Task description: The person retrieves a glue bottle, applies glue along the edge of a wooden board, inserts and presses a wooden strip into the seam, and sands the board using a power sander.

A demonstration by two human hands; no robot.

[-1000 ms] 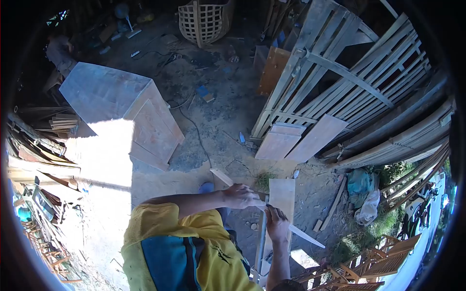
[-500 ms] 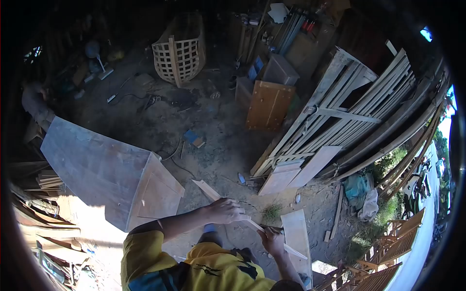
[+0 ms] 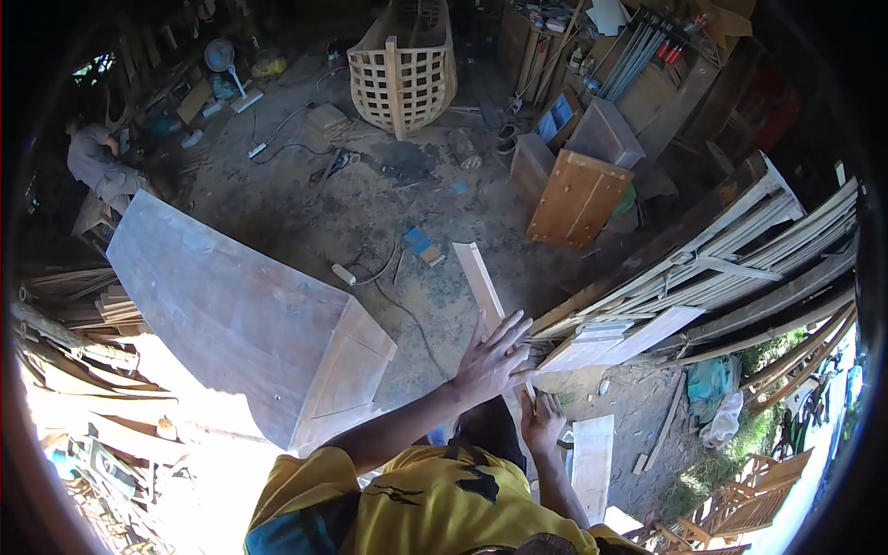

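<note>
A long pale wooden strip [image 3: 480,280] slants up and away from my body. My left hand [image 3: 490,361] lies across its middle with the fingers spread apart. Just below, my right hand [image 3: 542,422] is closed around the strip's near end, its fingers curled in. Whether a small tool is also in that hand I cannot tell. Left of my hands stands a large pale boat-shaped wooden piece [image 3: 240,305] with a flat end panel [image 3: 347,365]. A pale board [image 3: 592,462] lies beside my right forearm.
A lattice-sided wooden boat frame [image 3: 402,88] stands at the back. Stacked slats [image 3: 731,264] lean at right, near a brown wooden panel [image 3: 580,197]. A cable [image 3: 407,314] and a blue-and-brown piece [image 3: 424,245] lie on the floor. At far left another person [image 3: 95,166] sits.
The view has tilted and shifted. The strip now points more steeply away from me. My left hand has gone from wrapped around it to fingers spread; my right hand sits nearer its end.
</note>
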